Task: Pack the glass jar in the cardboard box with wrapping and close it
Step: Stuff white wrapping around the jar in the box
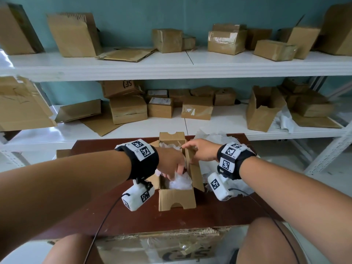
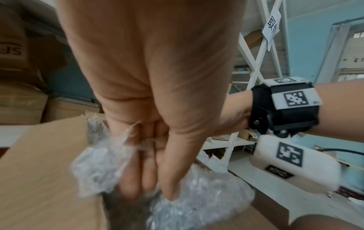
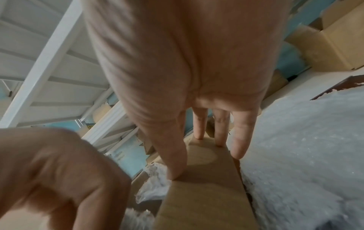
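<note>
A small cardboard box [image 1: 177,199] stands open on the dark red table [image 1: 133,216]. Bubble wrap [image 1: 180,182] fills its inside, and no glass jar shows under the wrap. My left hand [image 1: 174,168] reaches down into the box. In the left wrist view its straight fingers [image 2: 138,179] and thumb press into the bubble wrap [image 2: 206,202] beside the box wall [image 2: 45,179]. My right hand [image 1: 198,151] pinches the box's upright right flap [image 1: 196,174]. The right wrist view shows that hand [image 3: 202,155] with thumb on one face of the flap [image 3: 206,194] and fingers on the other.
A loose sheet of bubble wrap [image 1: 219,139] lies on the table right of the box, also seen as bubble wrap [image 3: 305,155]. White shelves [image 1: 171,67] behind carry several cardboard boxes. A large torn carton [image 1: 162,244] sits below the table's near edge. Camera cables trail from both wrists.
</note>
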Demonstrator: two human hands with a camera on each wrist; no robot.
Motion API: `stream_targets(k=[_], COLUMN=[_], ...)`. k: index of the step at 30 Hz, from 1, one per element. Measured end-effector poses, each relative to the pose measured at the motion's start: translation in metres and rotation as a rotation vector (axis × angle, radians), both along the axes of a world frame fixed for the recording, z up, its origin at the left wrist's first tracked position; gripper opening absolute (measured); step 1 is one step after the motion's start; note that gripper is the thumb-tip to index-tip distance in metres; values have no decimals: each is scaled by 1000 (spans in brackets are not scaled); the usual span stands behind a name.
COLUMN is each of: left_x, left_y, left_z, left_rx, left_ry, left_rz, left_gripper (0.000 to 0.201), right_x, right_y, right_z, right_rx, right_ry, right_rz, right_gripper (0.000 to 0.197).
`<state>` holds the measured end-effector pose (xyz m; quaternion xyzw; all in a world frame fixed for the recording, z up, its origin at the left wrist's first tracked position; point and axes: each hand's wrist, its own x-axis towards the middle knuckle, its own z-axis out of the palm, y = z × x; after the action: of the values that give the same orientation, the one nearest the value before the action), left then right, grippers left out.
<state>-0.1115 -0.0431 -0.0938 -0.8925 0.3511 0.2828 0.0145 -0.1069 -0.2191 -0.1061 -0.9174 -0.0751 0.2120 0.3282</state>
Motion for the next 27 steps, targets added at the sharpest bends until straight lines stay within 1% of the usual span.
stream_targets(k=[1,3,6,9,12,13,14,17,19,20,22,23,24,25,27], left_x=[-2,-2,-3,-9,-11,-12,-12,-4,7,15,22,25,24,19,3], left_y=[-2,-7,-18,-32,-38,-38,-39,-40,-36,-33,-26,-22,-21,-21,-28], left_z=[-2,-9,-17,-34,-46,-45,-40,-16,2,7,17,16,15,13,-1], left_rx=[21,73,208,367,549,552,512,432,345,273,209,220,242,263,311], left_ry=[49,94,127,132,72,80,120,282,339,309,231,230,271,317,407], left_rz=[-11,-15,-40,-93,-129,-89,-17,57,174,228,321,344,347,331,295], left_gripper=[28,26,34,40,41,40,39,40,35,31,27,30,33,35,37], right_x=[1,3,5,8,11,13,14,19,22,22,23,25,26,27,27], right_y=[-1,-4,-6,-4,-2,-2,-2,-2,-1,1,4,5,6,5,4], right_z=[-1,-3,-5,-7,-5,-5,-4,-4,-4,-2,1,3,4,4,5], right_rx=[-10,-18,-16,-29,-81,-104,-127,-204,-255,-276,-310,-315,-317,-323,-357], right_ry=[-9,-12,-8,-10,-19,-19,-17,-30,-58,-68,-72,-77,-79,-74,-52], right_rz=[3,5,1,18,53,62,71,107,136,150,168,173,179,184,197], right_gripper=[67,67,66,65,63,63,64,68,72,74,73,70,68,70,87])
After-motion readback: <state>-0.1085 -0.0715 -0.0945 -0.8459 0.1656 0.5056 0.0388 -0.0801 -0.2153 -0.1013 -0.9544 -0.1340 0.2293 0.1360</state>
